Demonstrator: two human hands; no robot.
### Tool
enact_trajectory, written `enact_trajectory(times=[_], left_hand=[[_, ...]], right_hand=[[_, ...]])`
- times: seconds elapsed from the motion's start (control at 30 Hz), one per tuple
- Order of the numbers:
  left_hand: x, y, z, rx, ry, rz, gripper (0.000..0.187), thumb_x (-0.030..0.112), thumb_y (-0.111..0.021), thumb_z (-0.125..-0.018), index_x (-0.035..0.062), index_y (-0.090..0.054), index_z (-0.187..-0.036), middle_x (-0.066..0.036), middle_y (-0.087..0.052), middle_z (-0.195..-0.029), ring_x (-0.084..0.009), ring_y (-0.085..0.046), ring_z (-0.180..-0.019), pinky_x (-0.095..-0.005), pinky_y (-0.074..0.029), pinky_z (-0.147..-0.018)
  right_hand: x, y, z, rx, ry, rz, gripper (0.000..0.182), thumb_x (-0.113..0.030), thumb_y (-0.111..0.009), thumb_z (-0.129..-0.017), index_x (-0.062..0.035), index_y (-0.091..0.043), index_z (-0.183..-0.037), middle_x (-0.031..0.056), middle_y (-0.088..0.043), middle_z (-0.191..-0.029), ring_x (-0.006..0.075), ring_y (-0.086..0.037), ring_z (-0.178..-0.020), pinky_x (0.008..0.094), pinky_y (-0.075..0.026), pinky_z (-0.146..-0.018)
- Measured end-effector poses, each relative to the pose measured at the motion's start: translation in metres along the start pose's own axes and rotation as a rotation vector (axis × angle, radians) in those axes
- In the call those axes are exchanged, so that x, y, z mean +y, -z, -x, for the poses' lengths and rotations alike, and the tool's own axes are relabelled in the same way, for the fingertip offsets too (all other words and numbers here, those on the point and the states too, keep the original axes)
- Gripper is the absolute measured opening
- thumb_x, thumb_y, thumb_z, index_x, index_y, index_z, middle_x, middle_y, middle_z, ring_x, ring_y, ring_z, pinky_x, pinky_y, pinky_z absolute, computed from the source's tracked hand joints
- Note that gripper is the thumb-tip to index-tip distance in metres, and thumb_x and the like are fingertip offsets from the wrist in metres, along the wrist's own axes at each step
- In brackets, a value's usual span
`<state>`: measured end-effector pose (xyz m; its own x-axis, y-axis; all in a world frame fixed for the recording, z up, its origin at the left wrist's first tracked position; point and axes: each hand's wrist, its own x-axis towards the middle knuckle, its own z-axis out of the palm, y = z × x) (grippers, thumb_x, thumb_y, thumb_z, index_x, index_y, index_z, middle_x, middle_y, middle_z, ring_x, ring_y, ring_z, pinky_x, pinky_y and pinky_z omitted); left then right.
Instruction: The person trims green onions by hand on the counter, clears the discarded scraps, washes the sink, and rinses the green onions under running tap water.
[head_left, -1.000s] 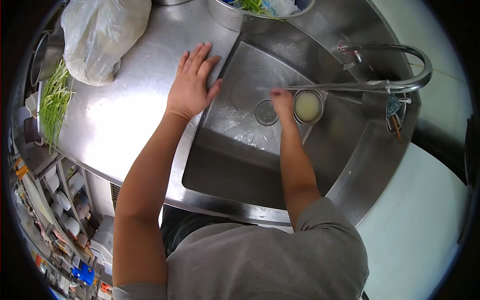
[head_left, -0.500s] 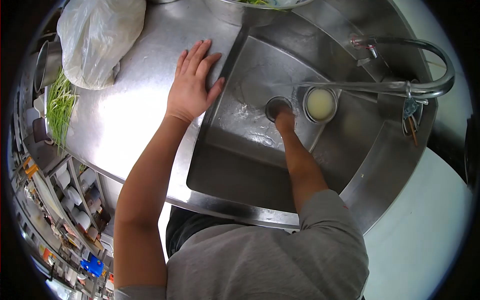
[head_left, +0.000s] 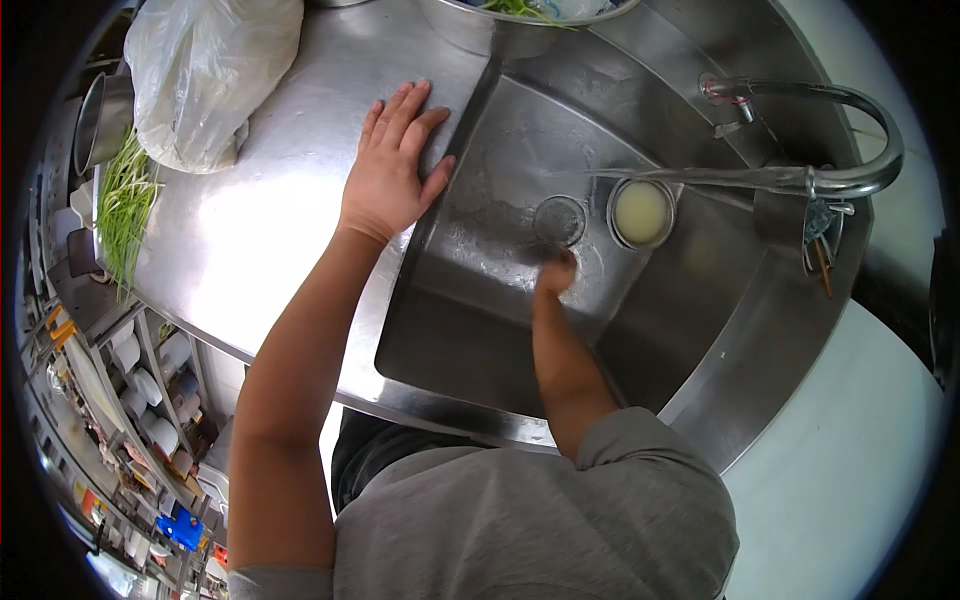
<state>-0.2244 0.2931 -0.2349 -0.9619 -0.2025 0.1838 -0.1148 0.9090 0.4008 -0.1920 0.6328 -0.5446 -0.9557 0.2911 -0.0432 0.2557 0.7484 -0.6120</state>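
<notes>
While the left hand (head_left: 392, 180) lies spread on the counter (head_left: 320, 120), the separate right hand (head_left: 556, 271) hovers in the sink (head_left: 460, 350), its blurred grip unclear, drain (head_left: 560, 220) just beyond; low strokes, clear of the round container (head_left: 641, 214), would likely limit splashing.

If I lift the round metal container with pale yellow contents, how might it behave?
The round metal container is probably slippery, given the running water close by. Being metal, it should feel stiff. The pale yellow contents could slosh if it tips, though I can't tell how liquid they are.
</notes>
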Motion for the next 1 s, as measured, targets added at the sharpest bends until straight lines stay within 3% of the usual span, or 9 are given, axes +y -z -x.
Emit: enact_trajectory(times=[0.07,0.13,0.23,0.37,0.4,0.43,0.53,0.83,1.0], left_hand=[[0.0,0.0,0.0,0.002,0.001,0.004,0.046,0.026,-0.061,-0.081,0.0115,-0.049,-0.122,-0.011,-0.035,-0.142,-0.0285,-0.03,-0.134,-0.0458,-0.021,-0.111],[0.0,0.0,0.0,0.003,0.004,0.009,0.046,0.026,-0.062,-0.081,0.0114,-0.049,-0.122,-0.011,-0.036,-0.142,-0.0285,-0.03,-0.134,-0.0458,-0.021,-0.111],[0.0,0.002,-0.001,0.001,0.01,0.007,0.046,0.026,-0.062,-0.08,0.0113,-0.049,-0.122,-0.011,-0.036,-0.142,-0.0285,-0.031,-0.134,-0.0458,-0.021,-0.111],[0.0,0.0,0.0,0.006,0.005,0.01,0.047,0.026,-0.062,-0.079,0.0113,-0.049,-0.122,-0.011,-0.036,-0.142,-0.0288,-0.03,-0.134,-0.0458,-0.021,-0.11],[0.0,0.0,0.0,0.009,0.002,0.009,0.047,0.026,-0.062,-0.079,0.0112,-0.049,-0.122,-0.012,-0.036,-0.142,-0.0289,-0.03,-0.134,-0.0458,-0.021,-0.11],[-0.001,0.001,0.001,0.005,0.002,0.012,0.047,0.026,-0.062,-0.079,0.0112,-0.049,-0.122,-0.012,-0.036,-0.142,-0.029,-0.03,-0.134,-0.0458,-0.021,-0.11],[0.0,0.001,0.0,-0.004,0.008,0.032,0.048,0.023,-0.063,-0.079,0.0103,-0.048,-0.123,-0.011,-0.035,-0.143,-0.0295,-0.029,-0.135,-0.0469,-0.021,-0.11],[-0.001,0.001,0.001,0.004,0.013,0.036,0.048,0.026,-0.062,-0.078,0.0111,-0.049,-0.122,-0.012,-0.035,-0.142,-0.0289,-0.031,-0.133,-0.0457,-0.022,-0.11],[-0.001,0.002,-0.001,0.014,0.008,0.043,0.048,0.025,-0.062,-0.078,0.0106,-0.05,-0.121,-0.012,-0.036,-0.142,-0.0291,-0.03,-0.133,-0.0457,-0.022,-0.11]], right_hand=[[0.018,0.038,-0.019,-0.131,-0.413,0.473,0.021,-0.022,-0.064,-0.078,-0.0013,-0.066,-0.079,0.0157,-0.066,-0.086,0.0266,-0.064,-0.081,0.0376,-0.051,-0.073],[0.065,0.051,-0.026,0.054,-1.086,0.265,0.026,-0.027,-0.066,-0.077,-0.0018,-0.065,-0.084,0.0143,-0.066,-0.088,0.0244,-0.064,-0.08,0.036,-0.051,-0.071],[0.053,0.031,-0.01,-0.378,-0.362,0.91,0.03,-0.028,-0.064,-0.08,-0.0006,-0.064,-0.092,0.0143,-0.066,-0.091,0.0252,-0.065,-0.082,0.0354,-0.051,-0.07],[0.02,-0.096,0.037,-0.091,-0.615,-0.092,0.026,-0.018,-0.055,-0.084,0.0021,-0.062,-0.099,0.0183,-0.065,-0.096,0.0303,-0.064,-0.085,0.0389,-0.051,-0.072],[-0.042,-0.073,0.048,-0.213,-0.097,0.228,0.026,-0.024,-0.051,-0.087,-0.0028,-0.065,-0.092,0.0153,-0.066,-0.091,0.0278,-0.065,-0.081,0.0363,-0.05,-0.069],[-0.021,-0.136,0.062,-0.298,-0.401,0.044,0.026,-0.018,-0.054,-0.083,0.0009,-0.066,-0.096,0.0198,-0.066,-0.097,0.0342,-0.064,-0.09,0.0425,-0.05,-0.076],[-0.14,-0.084,0.08,-0.513,-0.078,0.054,0.031,-0.031,-0.051,-0.087,-0.0037,-0.064,-0.097,0.0183,-0.065,-0.095,0.0359,-0.063,-0.086,0.0444,-0.049,-0.076],[-0.142,-0.106,0.142,-0.965,0.321,0.324,0.03,-0.022,-0.051,-0.087,0.0049,-0.059,-0.097,0.0225,-0.064,-0.092,0.0348,-0.063,-0.082,0.0435,-0.049,-0.07],[-0.209,-0.024,0.09,-1.065,-0.791,-0.975,0.021,-0.018,-0.049,-0.089,-0.0005,-0.061,-0.092,0.012,-0.062,-0.083,0.0259,-0.06,-0.075,0.0372,-0.05,-0.068]])
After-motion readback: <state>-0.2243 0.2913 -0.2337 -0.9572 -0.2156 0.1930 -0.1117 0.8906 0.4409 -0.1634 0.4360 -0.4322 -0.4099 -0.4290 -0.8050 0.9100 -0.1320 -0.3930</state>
